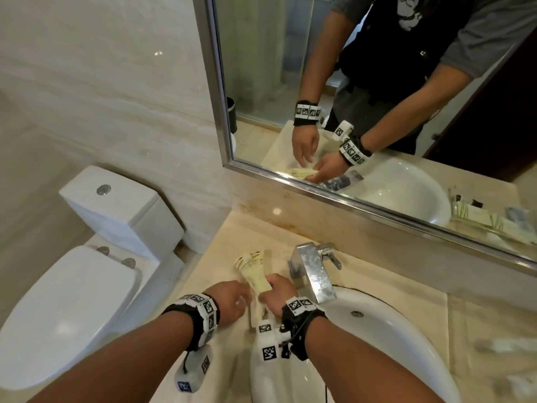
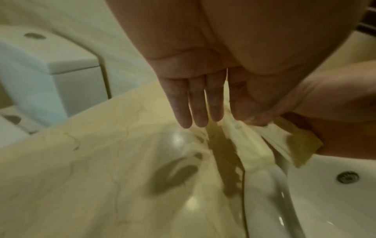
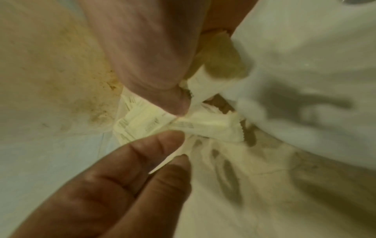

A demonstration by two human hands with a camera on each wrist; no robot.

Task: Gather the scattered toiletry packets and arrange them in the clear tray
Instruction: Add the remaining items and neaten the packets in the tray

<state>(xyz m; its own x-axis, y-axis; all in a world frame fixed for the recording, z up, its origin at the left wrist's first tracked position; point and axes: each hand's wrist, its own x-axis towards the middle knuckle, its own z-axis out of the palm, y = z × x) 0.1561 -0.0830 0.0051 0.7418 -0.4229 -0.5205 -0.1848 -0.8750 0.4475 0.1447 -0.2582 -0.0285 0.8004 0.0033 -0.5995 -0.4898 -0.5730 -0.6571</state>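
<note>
A bundle of cream toiletry packets (image 1: pixel 254 271) sticks up from the beige counter (image 1: pixel 220 257), just left of the tap. My right hand (image 1: pixel 276 289) grips the bundle's lower end. In the right wrist view the thumb (image 3: pixel 154 67) presses the packets (image 3: pixel 142 122) against the curled fingers (image 3: pixel 146 153). My left hand (image 1: pixel 245 295) is close on the left, fingers (image 2: pixel 203 109) straight and pointing down, tips at the packets (image 2: pixel 250 145). The mirror reflects a clear tray (image 1: pixel 476 219) holding packets, right of the basin.
A chrome tap (image 1: pixel 313 269) stands right beside my right hand, with the white basin (image 1: pixel 406 330) below it. A white toilet (image 1: pixel 87 271) sits to the left, past the counter's edge. A pale towel (image 1: pixel 479 330) covers the counter right of the basin.
</note>
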